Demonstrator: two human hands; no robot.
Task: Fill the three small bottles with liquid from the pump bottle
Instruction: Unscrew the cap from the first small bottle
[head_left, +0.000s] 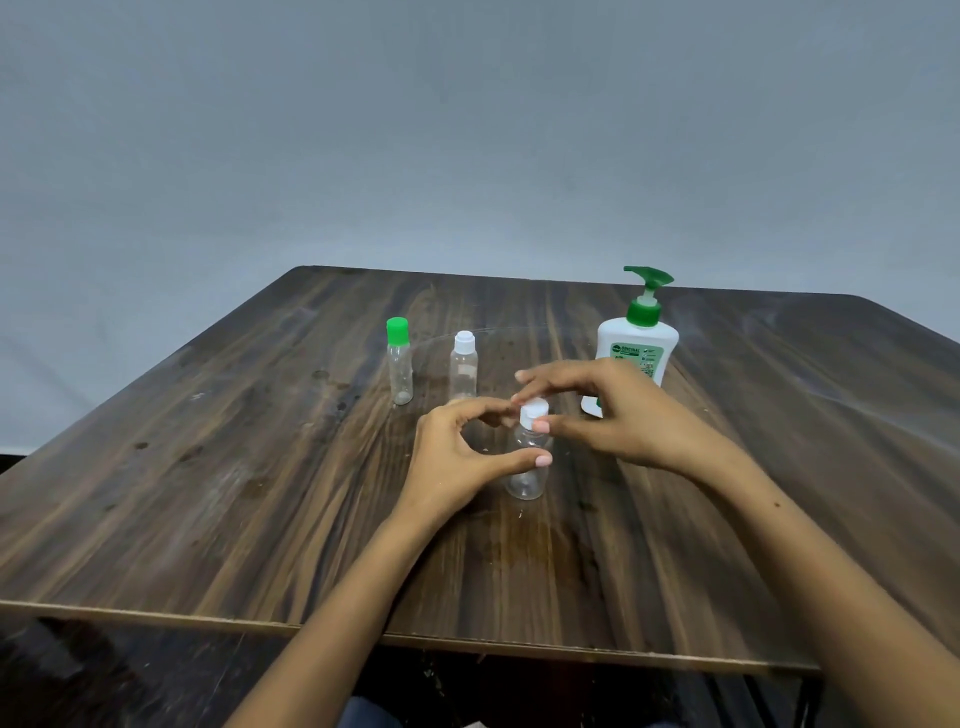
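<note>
— The near bottle (527, 465)?
— Clear, empty-looking, white cap (533, 413), upright at mid-table (208, 493). Left hand (457, 457) curls round its body; right hand (613, 410) pinches the cap.
— How many small ones?
— Three, all upright: this one, a white-capped bottle (463, 366) and a green-capped bottle (400, 362) behind. One pump bottle (636, 348), far right, nozzle pointing left.

Dark wood-grain table (260, 467) with a dull sheen and scuffed patches, three clear glossy plastic small bottles (527, 462), smooth plastic caps, opaque white plastic pump bottle (636, 353) at one o'clock, matt grey wall (467, 130)
</note>
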